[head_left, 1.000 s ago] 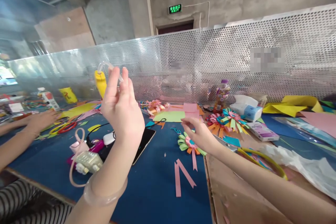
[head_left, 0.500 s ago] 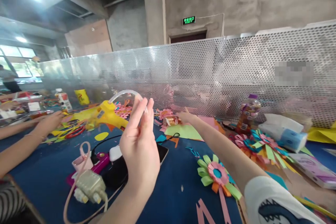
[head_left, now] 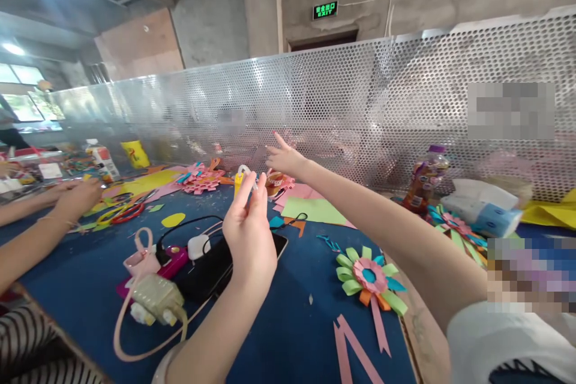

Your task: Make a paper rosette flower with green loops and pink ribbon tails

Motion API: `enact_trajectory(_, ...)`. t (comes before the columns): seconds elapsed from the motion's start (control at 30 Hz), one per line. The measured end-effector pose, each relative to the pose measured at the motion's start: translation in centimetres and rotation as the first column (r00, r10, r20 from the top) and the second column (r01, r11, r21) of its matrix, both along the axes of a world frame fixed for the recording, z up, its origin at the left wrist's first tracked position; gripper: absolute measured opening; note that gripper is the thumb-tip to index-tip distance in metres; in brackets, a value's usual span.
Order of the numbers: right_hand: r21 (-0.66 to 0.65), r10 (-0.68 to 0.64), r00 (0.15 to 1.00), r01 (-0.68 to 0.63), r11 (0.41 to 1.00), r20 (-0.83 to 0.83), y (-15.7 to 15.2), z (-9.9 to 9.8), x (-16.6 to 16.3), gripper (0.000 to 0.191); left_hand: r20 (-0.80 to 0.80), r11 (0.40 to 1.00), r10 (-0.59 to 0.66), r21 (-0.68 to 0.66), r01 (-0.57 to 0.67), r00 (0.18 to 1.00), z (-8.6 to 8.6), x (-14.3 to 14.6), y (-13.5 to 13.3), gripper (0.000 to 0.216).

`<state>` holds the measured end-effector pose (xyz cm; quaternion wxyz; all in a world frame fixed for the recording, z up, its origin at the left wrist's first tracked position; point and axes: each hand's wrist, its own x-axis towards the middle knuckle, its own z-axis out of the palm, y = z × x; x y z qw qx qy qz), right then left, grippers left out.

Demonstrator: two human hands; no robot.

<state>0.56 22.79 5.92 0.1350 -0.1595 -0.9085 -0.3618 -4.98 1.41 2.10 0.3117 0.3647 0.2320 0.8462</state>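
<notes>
My left hand [head_left: 252,237] is raised in front of me, its fingers closed around the clear, bent glue stick [head_left: 244,169]. The stick comes from a yellow glue gun [head_left: 238,182], mostly hidden behind that hand. My right hand [head_left: 289,159] reaches far forward with fingers spread and nothing in it. Below it stands a gold-coloured, can-like object [head_left: 273,183], partly covered by my left fingertips. Pink paper flowers [head_left: 200,179] lie left of it, and a light green sheet [head_left: 315,210] lies beneath my right forearm. A green-and-pink paper flower [head_left: 369,276] with a pink tail lies nearer to me.
A purple power strip [head_left: 173,259] with plugs and cables, and a black phone [head_left: 211,273], lie beside my left arm. Another person's hands [head_left: 83,198] are at the left, near red scissors [head_left: 130,211]. A drink bottle [head_left: 425,180] and tissue pack [head_left: 483,210] stand right, before a perforated metal panel [head_left: 324,108].
My right hand has lifted up and leftward off the gold object, which now sits farther left. The glue gun has swung from left of my left hand to behind it.
</notes>
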Motion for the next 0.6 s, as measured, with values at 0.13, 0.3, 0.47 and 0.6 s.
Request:
enact_trajectory(0.13,0.011,0.116,0.992,-0.116,0.993,0.045,-0.2,-1.5,-2.7,0.025,0.047,0.998,0.007,-0.056,-0.004,0.999,-0.5,-0.2,0.4,0.030)
enact_trajectory(0.3,-0.040,0.187,0.982,-0.186,0.982,0.022,0.1,-3.1,-4.1,0.029,0.040,0.996,0.008,-0.084,-0.005,0.999,-0.8,-0.5,0.7,0.031)
enact_trajectory(0.47,-0.185,0.225,0.971,-0.237,0.954,-0.085,-0.3,-3.4,-3.9,0.033,-0.072,0.997,0.065,-0.027,-0.067,0.995,-1.3,-0.6,0.9,0.032)
enact_trajectory(0.6,-0.352,0.192,0.944,-0.282,0.892,-0.269,-1.7,-2.8,-1.7,0.039,-0.125,0.996,0.078,-0.023,-0.082,0.989,-1.5,-0.4,0.8,0.033)
